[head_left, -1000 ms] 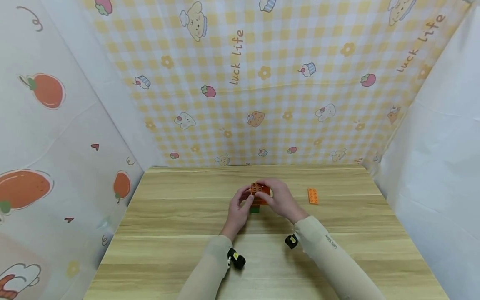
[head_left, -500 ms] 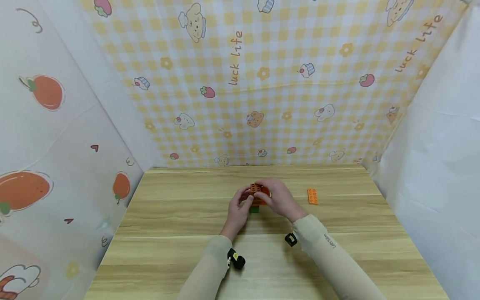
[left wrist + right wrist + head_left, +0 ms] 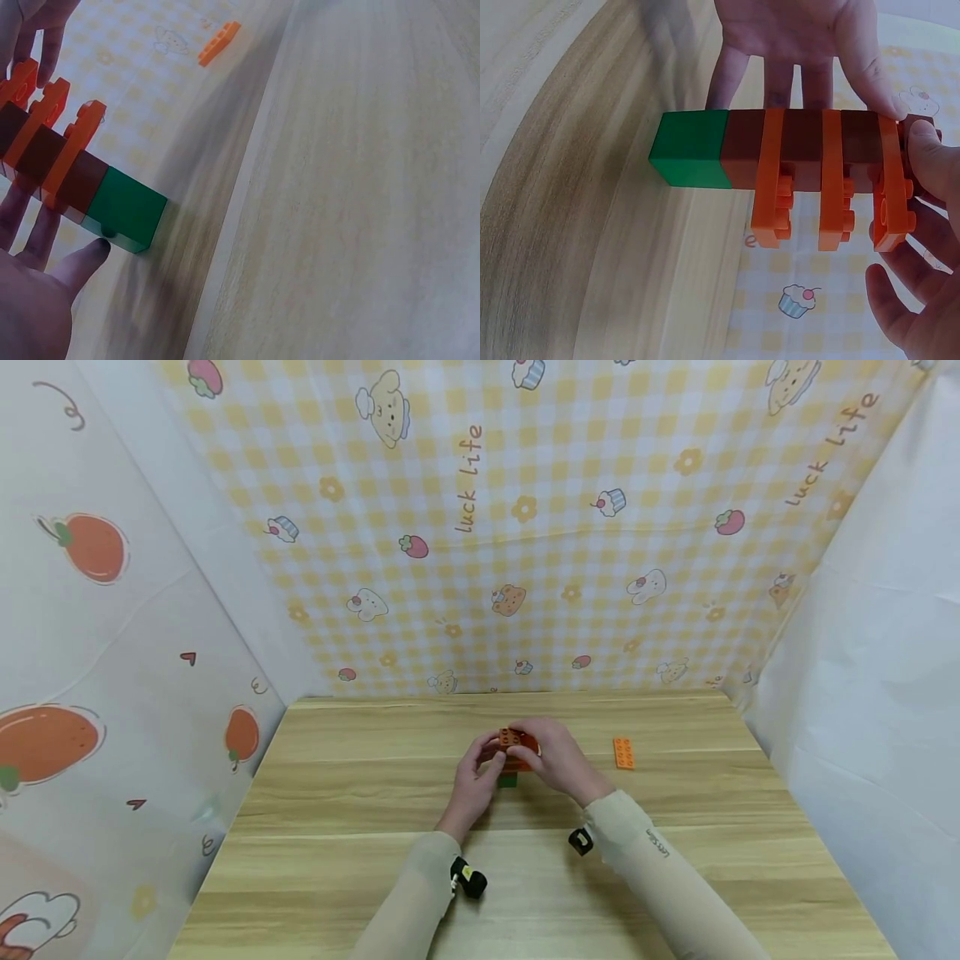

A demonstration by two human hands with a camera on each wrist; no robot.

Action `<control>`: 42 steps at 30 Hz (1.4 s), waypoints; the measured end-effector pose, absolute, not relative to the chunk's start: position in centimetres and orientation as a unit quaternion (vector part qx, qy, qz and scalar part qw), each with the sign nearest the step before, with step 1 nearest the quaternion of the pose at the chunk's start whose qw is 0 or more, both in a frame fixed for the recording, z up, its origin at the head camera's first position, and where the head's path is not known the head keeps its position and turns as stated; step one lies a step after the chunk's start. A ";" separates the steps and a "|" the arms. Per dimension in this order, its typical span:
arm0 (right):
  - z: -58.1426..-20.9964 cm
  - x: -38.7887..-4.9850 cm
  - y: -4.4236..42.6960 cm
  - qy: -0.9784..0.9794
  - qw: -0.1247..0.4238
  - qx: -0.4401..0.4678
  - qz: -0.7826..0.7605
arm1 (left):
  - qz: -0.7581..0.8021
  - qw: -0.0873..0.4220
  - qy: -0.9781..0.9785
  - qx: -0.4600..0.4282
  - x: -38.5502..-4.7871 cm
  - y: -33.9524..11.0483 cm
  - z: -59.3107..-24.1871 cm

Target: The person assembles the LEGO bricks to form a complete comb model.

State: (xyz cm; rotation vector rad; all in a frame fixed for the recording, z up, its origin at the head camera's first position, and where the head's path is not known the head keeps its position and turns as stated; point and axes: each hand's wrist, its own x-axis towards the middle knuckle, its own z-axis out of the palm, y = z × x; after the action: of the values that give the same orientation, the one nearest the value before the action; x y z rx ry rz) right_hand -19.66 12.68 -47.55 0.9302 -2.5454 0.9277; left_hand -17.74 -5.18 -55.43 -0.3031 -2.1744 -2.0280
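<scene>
A tower of toy building bricks stands upright in the middle of the table. Its base is a green brick; above it brown bricks alternate with orange plates that jut out to one side. My left hand holds the tower from the left, its fingers behind the bricks and its thumb near the upper end. With thumb and fingers my right hand pinches the topmost brown brick, whose studs face up. The right fingers partly hide that brick in the right wrist view.
A loose orange plate lies on the wooden table to the right of the tower. Behind the table rises a yellow checked cloth, with white printed sheets at both sides.
Both hands stay at the tower almost unmoved. The topmost brown brick has shifted very slightly; the head view itself has tilted a little. The loose orange plate has not moved.
</scene>
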 end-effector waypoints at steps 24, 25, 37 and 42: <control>-48.0 -19.8 12.8 -0.877 0.129 0.317 0.338 | -0.681 0.094 -0.716 -0.123 -16.6 -4.9 -51.3; -48.1 -19.9 12.9 -0.875 0.127 0.318 0.342 | -0.681 0.095 -0.716 -0.122 -16.6 -4.9 -51.3; -48.3 -19.9 13.3 -0.872 0.081 0.297 0.382 | -0.679 0.101 -0.715 -0.135 -16.6 -4.9 -51.5; -48.4 -19.9 13.3 -0.868 0.092 0.300 0.384 | -0.677 0.102 -0.716 -0.139 -16.6 -5.0 -51.4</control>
State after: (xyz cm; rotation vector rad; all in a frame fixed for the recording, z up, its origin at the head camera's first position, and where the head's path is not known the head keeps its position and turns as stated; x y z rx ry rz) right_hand -19.94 13.28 -48.36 0.8910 -2.5787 1.1401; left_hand -16.56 -5.01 -51.40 -0.4119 -2.1140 -1.9978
